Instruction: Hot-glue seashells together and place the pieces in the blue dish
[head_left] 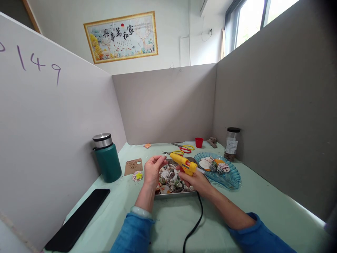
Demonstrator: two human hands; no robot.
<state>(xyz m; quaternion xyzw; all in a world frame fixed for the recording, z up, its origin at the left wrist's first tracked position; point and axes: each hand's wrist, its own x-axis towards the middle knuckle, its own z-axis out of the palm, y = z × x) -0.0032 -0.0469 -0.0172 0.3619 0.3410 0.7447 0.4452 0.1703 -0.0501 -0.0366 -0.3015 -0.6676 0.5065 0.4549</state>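
My right hand [196, 181] grips a yellow glue gun [183, 163], its nozzle pointing left toward my left hand. A black cord [196, 221] runs from the gun toward me. My left hand [153, 169] is raised over the left end of a metal tray [173, 194] full of mixed seashells; its fingertips are pinched together, and what they pinch is too small to tell. Both hands hover above the shells.
A blue glass shell-shaped dish [226, 177] with shells lies right of the tray. Behind are scissors [184, 148], a red cup [199, 142] and a clear jar [232, 141]. A green flask [106, 158], cardboard piece [133, 166] and black phone [79, 219] lie left. Grey partitions enclose the table.
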